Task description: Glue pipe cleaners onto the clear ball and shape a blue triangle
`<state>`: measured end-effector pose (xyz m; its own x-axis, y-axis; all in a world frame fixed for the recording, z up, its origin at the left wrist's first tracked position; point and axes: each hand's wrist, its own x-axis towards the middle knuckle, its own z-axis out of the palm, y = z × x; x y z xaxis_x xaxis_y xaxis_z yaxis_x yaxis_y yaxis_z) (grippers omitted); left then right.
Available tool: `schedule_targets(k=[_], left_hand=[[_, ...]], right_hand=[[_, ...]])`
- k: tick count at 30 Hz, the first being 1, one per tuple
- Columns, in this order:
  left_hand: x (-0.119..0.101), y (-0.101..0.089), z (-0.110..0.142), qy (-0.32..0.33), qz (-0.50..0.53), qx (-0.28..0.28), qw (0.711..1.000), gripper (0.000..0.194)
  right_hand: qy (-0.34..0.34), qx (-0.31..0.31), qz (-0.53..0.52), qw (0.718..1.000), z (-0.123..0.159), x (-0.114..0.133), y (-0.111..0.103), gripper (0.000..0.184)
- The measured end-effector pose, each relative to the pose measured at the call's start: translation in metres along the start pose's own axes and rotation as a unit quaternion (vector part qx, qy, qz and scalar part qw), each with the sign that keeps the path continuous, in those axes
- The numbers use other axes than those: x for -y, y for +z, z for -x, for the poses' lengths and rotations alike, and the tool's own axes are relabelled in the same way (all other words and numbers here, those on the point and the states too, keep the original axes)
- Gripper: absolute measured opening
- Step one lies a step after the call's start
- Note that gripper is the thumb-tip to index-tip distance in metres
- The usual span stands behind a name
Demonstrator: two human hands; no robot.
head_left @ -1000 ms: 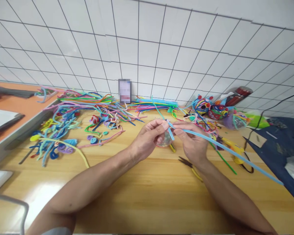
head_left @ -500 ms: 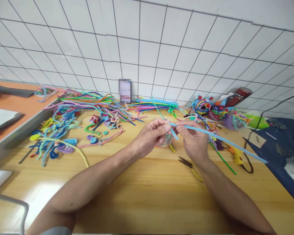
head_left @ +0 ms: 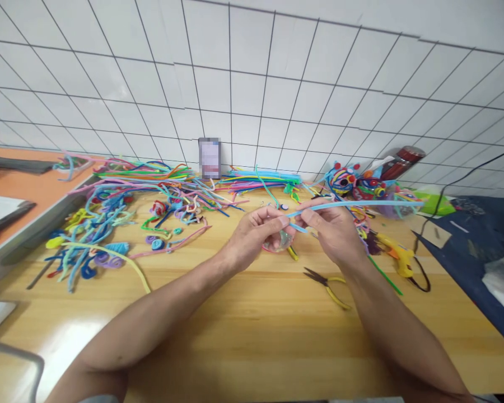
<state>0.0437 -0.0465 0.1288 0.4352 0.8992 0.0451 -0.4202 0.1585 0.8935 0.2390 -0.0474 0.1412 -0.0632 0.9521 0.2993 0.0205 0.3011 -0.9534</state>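
Between my two hands, above the middle of the table, runs a light blue pipe cleaner [head_left: 373,204]. My left hand [head_left: 262,232] pinches it near its bent end, where a short piece sticks out to the right. Thumb and fingers of my right hand [head_left: 330,226] are closed on the longer part, whose free end reaches far right. Below and behind the hands, a clear plastic ball [head_left: 282,242] with a reddish rim is partly hidden by my left fingers. Pliers with yellow handles [head_left: 331,285] lie on the table under my right wrist.
Loose pipe cleaners [head_left: 105,218] cover the table's left and back. A phone [head_left: 210,158] leans on the tiled wall. At right are decorated colourful figures [head_left: 340,180], a dark red bottle [head_left: 405,161], a yellow glue gun [head_left: 399,254] and a black cable [head_left: 445,196].
The blue pipe cleaner's long free end has swung upward, from slanting down right to nearly level. My right hand has turned slightly, and the pliers are less covered. The camera view has shifted a little.
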Motion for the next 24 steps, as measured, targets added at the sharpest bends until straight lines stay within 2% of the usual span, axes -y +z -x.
schedule_targets(k=[3, 7, 13, 15, 18, 21, 24], left_hand=[[-0.0009, 0.0021, 0.0001, 0.003, 0.012, -0.014, 1.000, 0.043], [-0.0036, 0.0026, 0.0003, -0.029, 0.023, 0.012, 0.999, 0.047], [-0.0039, 0.0001, 0.0003, -0.077, 0.022, 0.080, 0.994, 0.053], [-0.0023, -0.0005, -0.0004, -0.082, 0.012, 0.087, 0.993, 0.054], [-0.0005, -0.0020, -0.0023, -0.087, -0.003, 0.089, 0.992, 0.059], [-0.0021, -0.0039, -0.0021, -0.065, -0.061, 0.081, 0.993, 0.063], [-0.0043, -0.0057, 0.0016, -0.008, -0.159, 0.075, 0.984, 0.058]], right_hand=[[0.000, -0.033, -0.016, 0.999, -0.0011, 0.0068, -0.0052, 0.030], [0.003, -0.037, -0.020, 0.999, -0.0022, 0.0104, -0.0090, 0.031], [0.013, 0.030, 0.002, 0.999, -0.0013, 0.0058, -0.0063, 0.031], [0.016, 0.050, 0.004, 0.999, -0.0012, 0.0059, -0.0050, 0.032], [0.020, 0.049, 0.007, 0.999, -0.0018, 0.0064, -0.0051, 0.034], [0.021, 0.042, 0.014, 0.999, -0.0027, 0.0059, -0.0078, 0.035], [0.024, 0.037, 0.006, 0.999, -0.0028, 0.0053, -0.0108, 0.034]])
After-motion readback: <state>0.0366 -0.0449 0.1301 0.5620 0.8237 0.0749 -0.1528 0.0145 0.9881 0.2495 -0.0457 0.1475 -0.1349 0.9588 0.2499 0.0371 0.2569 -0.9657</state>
